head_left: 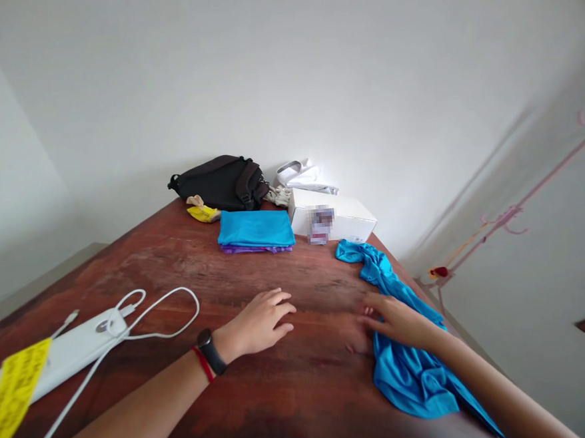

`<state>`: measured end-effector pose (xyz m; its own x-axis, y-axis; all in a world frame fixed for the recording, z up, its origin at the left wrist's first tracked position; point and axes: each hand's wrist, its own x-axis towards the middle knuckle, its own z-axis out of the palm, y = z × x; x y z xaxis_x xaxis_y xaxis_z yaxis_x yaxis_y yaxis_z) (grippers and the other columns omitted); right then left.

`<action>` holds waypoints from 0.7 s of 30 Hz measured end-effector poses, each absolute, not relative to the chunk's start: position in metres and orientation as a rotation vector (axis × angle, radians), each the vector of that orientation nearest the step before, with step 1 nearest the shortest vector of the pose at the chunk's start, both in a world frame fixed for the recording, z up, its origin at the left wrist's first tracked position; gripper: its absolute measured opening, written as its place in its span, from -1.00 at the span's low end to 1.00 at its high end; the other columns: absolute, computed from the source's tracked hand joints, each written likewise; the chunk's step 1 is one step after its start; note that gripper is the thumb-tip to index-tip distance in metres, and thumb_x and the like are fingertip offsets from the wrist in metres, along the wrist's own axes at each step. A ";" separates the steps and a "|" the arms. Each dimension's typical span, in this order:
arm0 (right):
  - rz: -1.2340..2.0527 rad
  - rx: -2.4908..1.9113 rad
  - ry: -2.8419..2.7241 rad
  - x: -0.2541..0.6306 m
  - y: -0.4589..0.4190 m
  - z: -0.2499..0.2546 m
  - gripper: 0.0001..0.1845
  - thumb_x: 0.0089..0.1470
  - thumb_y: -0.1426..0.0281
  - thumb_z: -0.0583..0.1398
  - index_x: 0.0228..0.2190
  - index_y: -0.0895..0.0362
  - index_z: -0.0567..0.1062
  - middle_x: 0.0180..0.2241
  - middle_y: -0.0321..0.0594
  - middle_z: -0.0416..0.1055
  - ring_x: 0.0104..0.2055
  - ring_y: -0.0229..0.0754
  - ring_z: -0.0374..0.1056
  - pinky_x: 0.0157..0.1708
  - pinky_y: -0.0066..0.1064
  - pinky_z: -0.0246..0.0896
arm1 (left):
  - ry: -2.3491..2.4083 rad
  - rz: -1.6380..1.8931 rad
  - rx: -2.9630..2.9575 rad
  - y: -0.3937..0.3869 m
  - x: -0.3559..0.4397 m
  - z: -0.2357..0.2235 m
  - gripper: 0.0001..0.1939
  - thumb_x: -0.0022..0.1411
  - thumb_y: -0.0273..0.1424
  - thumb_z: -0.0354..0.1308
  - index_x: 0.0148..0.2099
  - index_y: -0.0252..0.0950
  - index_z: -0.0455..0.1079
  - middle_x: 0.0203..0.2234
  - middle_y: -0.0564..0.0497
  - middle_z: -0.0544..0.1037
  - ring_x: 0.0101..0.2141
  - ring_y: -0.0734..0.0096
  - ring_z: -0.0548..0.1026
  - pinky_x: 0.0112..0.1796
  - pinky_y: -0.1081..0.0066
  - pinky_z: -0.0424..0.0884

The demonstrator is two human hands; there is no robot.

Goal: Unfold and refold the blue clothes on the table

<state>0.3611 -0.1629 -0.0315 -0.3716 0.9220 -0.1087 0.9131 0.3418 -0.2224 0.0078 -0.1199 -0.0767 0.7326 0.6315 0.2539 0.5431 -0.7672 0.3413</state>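
Wooden counter [176,280], reddish-brown: crumpled turquoise cloth [414,377] lying right of hands, long axis running far-to-near along counter's right side. Right hand [397,322] nearer, hovering palm-down over cloth, fingers spreading, pinching nothing. Left hand [257,323] resting spread on wood, apart from cloth, forearm angling in from left; black wristwatch [209,351] sitting on wrist.

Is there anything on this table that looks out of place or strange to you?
Yes: the bright blue cloth beside the right hand lies crumpled along the right edge of the table. It looks odd because the other blue cloth, farther back, is neatly folded on a purple cloth.
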 end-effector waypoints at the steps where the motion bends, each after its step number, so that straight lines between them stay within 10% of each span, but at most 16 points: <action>1: 0.542 -1.696 -2.561 0.359 -0.180 -0.027 -0.72 0.25 0.21 0.11 -0.18 0.09 0.54 -0.15 -0.13 0.52 -0.10 -0.06 0.44 -0.06 -0.29 0.29 | 0.932 0.524 2.696 -0.120 0.008 -0.077 -0.66 0.35 -0.27 0.16 0.13 -0.16 0.46 0.22 -0.11 0.40 0.26 -0.01 0.28 0.23 0.01 0.22; 12: 0.909 -2.245 -2.538 0.396 -0.257 -0.004 -0.86 -0.04 0.29 0.26 -0.49 0.02 0.63 -0.41 -0.17 0.61 -0.32 0.03 0.54 -0.32 -0.25 0.32 | 0.903 0.592 2.671 -0.119 0.009 -0.078 -0.68 0.33 -0.27 0.16 0.10 -0.17 0.49 0.19 -0.14 0.44 0.22 -0.05 0.33 0.20 -0.01 0.26; 21: 0.931 -1.816 -2.649 0.325 -0.220 0.025 -0.67 0.12 0.21 0.20 -0.13 0.06 0.61 -0.25 -0.17 0.62 -0.23 -0.05 0.53 -0.25 -0.34 0.34 | 0.909 0.601 2.680 -0.118 0.008 -0.081 -0.68 0.32 -0.28 0.19 0.09 -0.15 0.49 0.17 -0.12 0.45 0.20 -0.03 0.35 0.20 0.00 0.25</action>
<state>0.3251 -0.2198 0.0254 -0.3956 0.7958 -0.4585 0.9077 0.2627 -0.3272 0.0078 -0.1178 -0.0811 0.7204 0.6243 0.3021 0.5224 -0.7749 0.3559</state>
